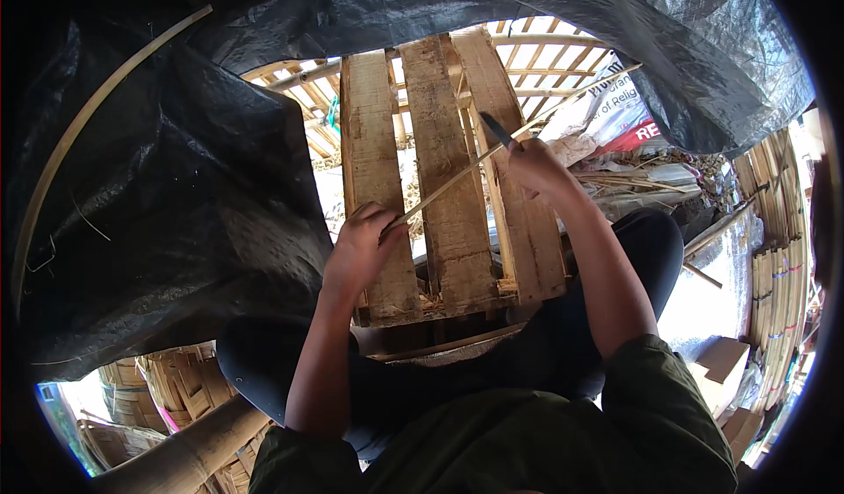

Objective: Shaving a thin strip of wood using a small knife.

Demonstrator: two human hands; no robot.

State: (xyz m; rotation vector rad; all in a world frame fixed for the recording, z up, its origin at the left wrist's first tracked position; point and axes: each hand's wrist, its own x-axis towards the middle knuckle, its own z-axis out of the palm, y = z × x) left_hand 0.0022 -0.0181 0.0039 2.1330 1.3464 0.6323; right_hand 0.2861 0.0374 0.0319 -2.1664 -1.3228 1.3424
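Observation:
A long thin bamboo strip (450,183) runs slantwise over a bench of wooden planks (374,134), from near left to far right. Closed round its near end is my left hand (353,246), above the left plank. My right hand (540,170) grips a knife (497,130) over the right plank, its dark blade pointing up and left. The blade lies close to the strip; whether its edge touches cannot be made out. Beyond the right hand, the strip's far end reaches toward a printed white and red sack (620,112). The knife's handle is mostly hidden in the fingers.
Black plastic sheeting (167,195) hangs at the left and across the top, a curved bamboo strip (88,112) lying on it. Bundled strips (778,318) stand at the right beside a cardboard box (723,362). A thick bamboo pole (189,446) and woven baskets (189,380) sit lower left.

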